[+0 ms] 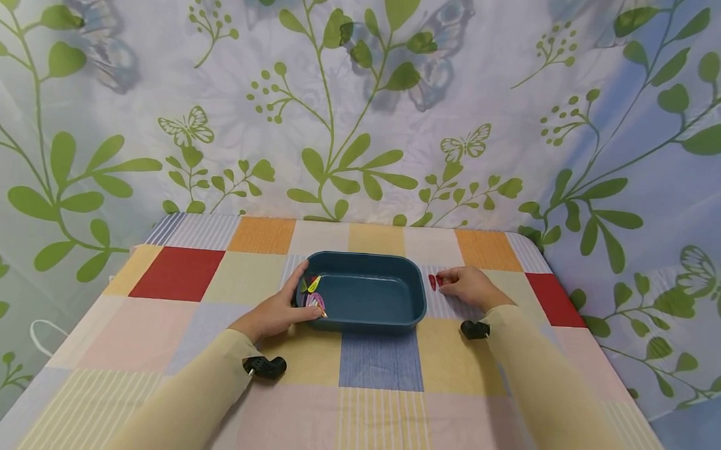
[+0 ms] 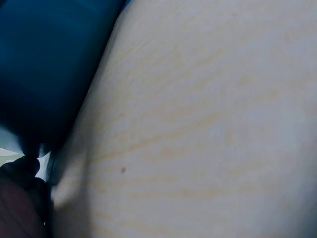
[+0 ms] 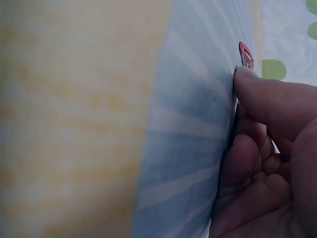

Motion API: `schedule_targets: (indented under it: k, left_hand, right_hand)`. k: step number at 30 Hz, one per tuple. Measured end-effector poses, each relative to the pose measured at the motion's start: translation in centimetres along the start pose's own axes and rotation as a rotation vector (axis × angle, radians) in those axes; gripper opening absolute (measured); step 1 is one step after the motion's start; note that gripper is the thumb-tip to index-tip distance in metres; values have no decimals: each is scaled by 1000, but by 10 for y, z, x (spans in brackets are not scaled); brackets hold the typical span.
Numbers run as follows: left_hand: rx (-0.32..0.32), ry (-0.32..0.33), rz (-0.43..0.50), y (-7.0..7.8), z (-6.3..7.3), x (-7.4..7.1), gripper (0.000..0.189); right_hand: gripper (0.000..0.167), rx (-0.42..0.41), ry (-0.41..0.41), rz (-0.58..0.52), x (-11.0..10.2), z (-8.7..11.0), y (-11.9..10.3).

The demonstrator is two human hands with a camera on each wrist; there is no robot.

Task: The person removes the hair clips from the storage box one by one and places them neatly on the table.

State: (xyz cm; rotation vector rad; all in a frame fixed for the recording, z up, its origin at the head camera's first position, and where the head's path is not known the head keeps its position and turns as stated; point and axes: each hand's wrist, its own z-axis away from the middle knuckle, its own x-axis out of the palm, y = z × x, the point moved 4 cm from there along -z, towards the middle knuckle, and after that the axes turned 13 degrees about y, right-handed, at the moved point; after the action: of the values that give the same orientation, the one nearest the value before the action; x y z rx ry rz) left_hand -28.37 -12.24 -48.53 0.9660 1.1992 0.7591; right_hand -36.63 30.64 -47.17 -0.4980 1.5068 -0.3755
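A dark teal rectangular tray (image 1: 361,324) stands on the patchwork cloth. My left hand (image 1: 278,310) grips its left end, thumb over the front rim and fingers along the left side. Inside that end lie several snap hair clips (image 1: 315,299), yellow, green, pink and pale, partly behind the thumb. To the right of the tray, my right hand (image 1: 470,287) has thumb and index finger together low at the cloth, pinching a red hair clip (image 1: 440,281). Another red hair clip (image 1: 432,282) lies just left of the fingertips. The right wrist view shows a red clip (image 3: 246,53) beyond the thumb tip.
A checked, multicoloured tablecloth (image 1: 381,423) covers the table. Behind it hangs a curtain (image 1: 366,116) with green leaves and butterflies, closing in at both sides. A white cable loop (image 1: 39,337) hangs by the left edge. Black wrist cameras (image 1: 265,367) sit at both cuffs.
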Motion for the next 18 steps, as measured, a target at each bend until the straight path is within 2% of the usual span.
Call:
schedule_targets:
  k: [18]
  left_hand:
    - [6,-21,22,3,0,-2,114]
  right_hand:
    - [48,84,-30,-45,0,1,1]
